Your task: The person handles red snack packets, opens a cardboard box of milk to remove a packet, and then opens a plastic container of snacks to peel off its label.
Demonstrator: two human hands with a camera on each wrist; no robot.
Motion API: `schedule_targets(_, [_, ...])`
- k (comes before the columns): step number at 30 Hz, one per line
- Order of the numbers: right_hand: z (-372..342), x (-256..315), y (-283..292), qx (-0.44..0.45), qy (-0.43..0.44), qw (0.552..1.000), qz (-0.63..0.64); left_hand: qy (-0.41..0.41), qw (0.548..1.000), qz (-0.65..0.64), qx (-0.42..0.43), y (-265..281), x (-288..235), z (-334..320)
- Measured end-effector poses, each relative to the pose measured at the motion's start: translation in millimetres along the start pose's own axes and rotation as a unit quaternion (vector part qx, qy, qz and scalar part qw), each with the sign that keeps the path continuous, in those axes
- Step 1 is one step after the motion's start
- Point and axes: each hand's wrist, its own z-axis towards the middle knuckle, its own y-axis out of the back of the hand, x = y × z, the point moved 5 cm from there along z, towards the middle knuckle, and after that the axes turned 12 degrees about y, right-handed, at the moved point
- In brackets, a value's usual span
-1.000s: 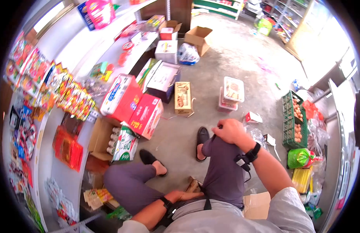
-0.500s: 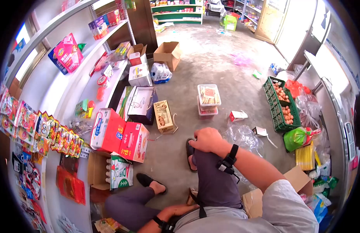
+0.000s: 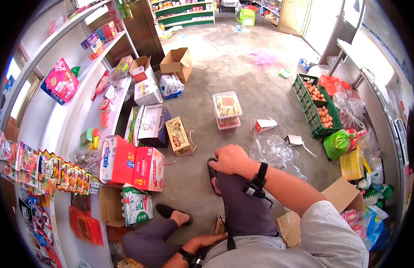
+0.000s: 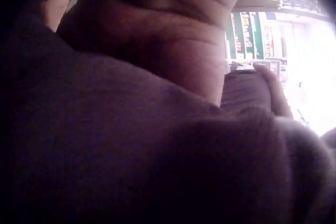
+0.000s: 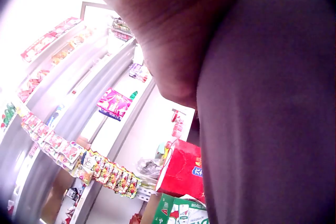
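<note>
In the head view my right hand rests on top of my right knee, with a dark trouser leg below it. It holds no object that shows. My left hand lies low in my lap against the inner right thigh, and its fingertips are hidden there. The right wrist view shows the palm heel against the trouser leg. Dim cloth and the underside of the wrist fill most of the left wrist view. A stack of clear lidded tubs stands on the floor beyond the right knee.
Shelves with hanging snack packets run along the left. Red cartons and a tan box stand before them. On the right are a green egg crate, a green bag and an open cardboard box. Crumpled clear plastic lies near the knee.
The head view has tilted up and turned right, so the floor things sit further left and more of the far shop shows. Both hands keep their places on the knee and lap.
</note>
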Motion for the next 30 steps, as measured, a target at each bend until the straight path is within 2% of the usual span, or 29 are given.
schedule_targets(3, [2.2,-1.0,0.2,0.008,0.004,1.000,0.004,0.002,0.999,-0.031,0.008,0.7,4.5,7.1])
schedule_targets(5, [2.4,0.7,1.0,0.018,0.004,1.000,0.000,0.024,0.999,0.036,-0.016,-7.4,-22.7,-27.6])
schedule_targets(7, [3.7,1.3,2.4,0.021,0.006,1.000,0.001,0.008,0.998,0.054,-0.024,1.0,-17.2,-15.4])
schedule_targets(8, [3.8,1.0,2.4,0.021,0.007,1.000,0.003,-0.017,0.999,0.038,-0.017,16.9,14.9,31.6])
schedule_targets(9, [3.1,0.6,1.8,0.021,0.008,1.000,0.006,-0.043,0.999,0.021,-0.010,16.9,14.2,38.9])
schedule_targets(11, [3.1,0.5,1.0,0.026,0.005,1.000,0.004,-0.017,1.000,-0.016,-0.014,19.1,21.9,54.3])
schedule_targets(15, [2.1,2.4,2.8,0.021,0.013,1.000,-0.001,0.030,0.996,-0.075,0.023,4.5,-1.8,25.0])
schedule_targets(18, [0.8,2.1,4.9,0.018,0.012,1.000,0.000,0.067,0.990,-0.124,0.023,3.0,4.3,28.2])
schedule_targets(21, [2.8,-2.7,-0.7,-0.010,0.027,1.000,-0.001,0.043,0.988,-0.144,0.031,6.9,12.7,39.2])
schedule_targets(24, [2.5,-4.8,-4.5,-0.006,0.038,0.999,-0.007,0.032,0.996,-0.081,-0.016,6.5,3.4,31.6])
schedule_targets(26, [0.4,-3.3,-3.9,0.002,0.033,0.999,-0.005,0.027,0.996,-0.085,0.011,8.2,12.5,38.4])
schedule_targets(27, [1.0,-1.7,-0.6,0.004,0.032,0.999,-0.005,0.023,0.996,-0.086,0.022,11.9,17.4,44.3])
schedule_targets(30, [-0.1,-1.4,0.3,0.011,0.026,1.000,-0.001,-0.013,0.999,-0.047,-0.015,30.0,39.9,83.3])
